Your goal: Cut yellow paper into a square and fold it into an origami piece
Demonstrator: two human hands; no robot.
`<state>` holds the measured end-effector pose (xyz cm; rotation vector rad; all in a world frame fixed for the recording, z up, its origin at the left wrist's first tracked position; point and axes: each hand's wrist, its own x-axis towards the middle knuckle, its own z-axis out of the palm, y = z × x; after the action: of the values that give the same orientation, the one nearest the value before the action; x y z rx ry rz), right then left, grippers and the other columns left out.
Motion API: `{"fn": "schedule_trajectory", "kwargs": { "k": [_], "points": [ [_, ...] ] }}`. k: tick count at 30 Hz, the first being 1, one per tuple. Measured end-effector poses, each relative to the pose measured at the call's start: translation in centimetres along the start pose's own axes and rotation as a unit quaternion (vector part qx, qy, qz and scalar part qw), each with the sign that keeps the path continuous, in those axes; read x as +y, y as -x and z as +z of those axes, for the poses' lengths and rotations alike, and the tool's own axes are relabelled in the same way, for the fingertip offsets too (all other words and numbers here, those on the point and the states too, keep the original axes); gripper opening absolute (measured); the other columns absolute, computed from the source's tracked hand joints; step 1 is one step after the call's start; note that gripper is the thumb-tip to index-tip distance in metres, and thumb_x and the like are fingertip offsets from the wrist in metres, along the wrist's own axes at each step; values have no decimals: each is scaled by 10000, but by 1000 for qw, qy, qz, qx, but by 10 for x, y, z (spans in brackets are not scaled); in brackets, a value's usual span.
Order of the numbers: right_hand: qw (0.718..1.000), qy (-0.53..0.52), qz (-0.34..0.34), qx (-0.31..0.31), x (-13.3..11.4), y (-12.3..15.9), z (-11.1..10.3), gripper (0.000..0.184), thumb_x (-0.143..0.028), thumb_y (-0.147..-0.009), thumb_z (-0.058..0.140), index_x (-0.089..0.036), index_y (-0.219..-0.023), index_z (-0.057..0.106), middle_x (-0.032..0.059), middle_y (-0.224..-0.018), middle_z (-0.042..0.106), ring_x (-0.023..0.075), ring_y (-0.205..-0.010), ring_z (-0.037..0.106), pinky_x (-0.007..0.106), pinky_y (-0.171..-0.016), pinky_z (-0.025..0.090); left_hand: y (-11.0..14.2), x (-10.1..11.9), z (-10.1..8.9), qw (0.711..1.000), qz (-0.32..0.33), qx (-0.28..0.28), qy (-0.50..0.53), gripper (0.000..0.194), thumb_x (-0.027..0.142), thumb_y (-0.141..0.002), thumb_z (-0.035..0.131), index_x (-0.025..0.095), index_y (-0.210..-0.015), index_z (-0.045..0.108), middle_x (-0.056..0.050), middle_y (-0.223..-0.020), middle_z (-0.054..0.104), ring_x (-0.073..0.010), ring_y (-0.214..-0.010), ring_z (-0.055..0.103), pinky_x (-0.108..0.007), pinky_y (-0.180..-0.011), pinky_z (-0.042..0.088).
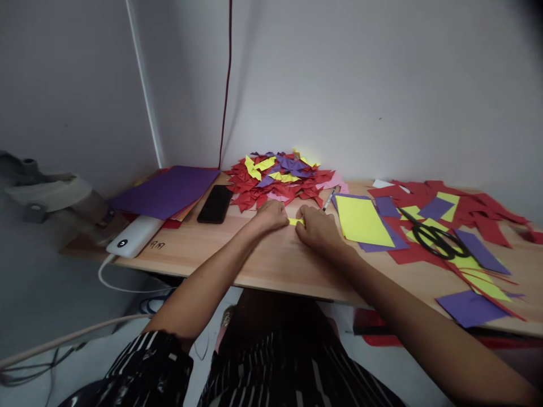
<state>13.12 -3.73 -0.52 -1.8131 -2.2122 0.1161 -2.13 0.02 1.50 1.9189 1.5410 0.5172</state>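
A narrow piece of folded yellow paper (296, 221) lies low over the wooden table, its two ends between my hands. My left hand (272, 215) is closed on its left end. On its right end my right hand (313, 226) is closed too, knuckles up. The fingertips of both hands are partly hidden. Just behind them rises a heap of folded paper pieces (254, 186) in red, purple, yellow and pink. Right of my right hand lies a stack of yellow sheets (365, 220) on top of purple ones.
Black scissors (436, 240) rest among red, yellow and purple paper scraps (487, 223) at right. A pen (328, 200) lies behind my right hand. To the left are a black phone (215, 204), purple sheets (169, 189) and a white power bank (136, 236) with a cable.
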Motion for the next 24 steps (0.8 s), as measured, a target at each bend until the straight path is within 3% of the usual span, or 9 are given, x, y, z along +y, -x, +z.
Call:
{"fn": "schedule_trajectory", "kwargs": {
  "k": [5, 12, 19, 21, 24],
  "points": [
    [1000, -1, -5, 0, 3, 1, 0, 239, -192, -804, 440, -192, -1017, 550, 115, -1029, 660, 278, -943, 559, 365, -750, 323, 0, -3, -2, 998, 19, -5, -55, 63, 108, -591, 600, 151, -607, 643, -36, -624, 633, -174, -663, 589, -253, -610, 436],
    [1000, 15, 14, -3, -6, -2, -3, 247, -350, -862, 463, -177, -1016, 546, 131, -1021, 655, 296, -965, 559, 387, -786, 335, 0, -3, -1, 996, 30, -9, -78, 63, 124, -633, 585, 148, -631, 644, -34, -638, 641, -154, -635, 575, -234, -560, 402],
    [1000, 7, -2, -12, -2, 1, -5, 232, -235, -819, 453, -182, -1028, 541, 126, -1035, 654, 292, -971, 560, 386, -775, 336, 2, -2, -5, 995, 44, -13, -93, 58, 132, -644, 582, 157, -645, 634, -23, -647, 627, -152, -652, 566, -237, -587, 403],
    [1000, 6, -4, -8, -1, 1, -4, 230, -229, -820, 448, -183, -1026, 540, 123, -1034, 653, 292, -976, 560, 389, -777, 335, 2, -3, -3, 994, 50, -13, -98, 28, 184, -665, 610, 161, -660, 626, -26, -673, 629, -161, -680, 568, -247, -612, 414],
    [1000, 10, -1, -9, -2, 1, -3, 217, -250, -833, 449, -183, -1018, 541, 121, -1014, 654, 295, -969, 562, 393, -781, 335, 0, -4, 1, 990, 66, 10, -122, 147, 306, -697, 655, 167, -686, 607, -44, -754, 639, -194, -807, 574, -278, -710, 435]
  ]
}}
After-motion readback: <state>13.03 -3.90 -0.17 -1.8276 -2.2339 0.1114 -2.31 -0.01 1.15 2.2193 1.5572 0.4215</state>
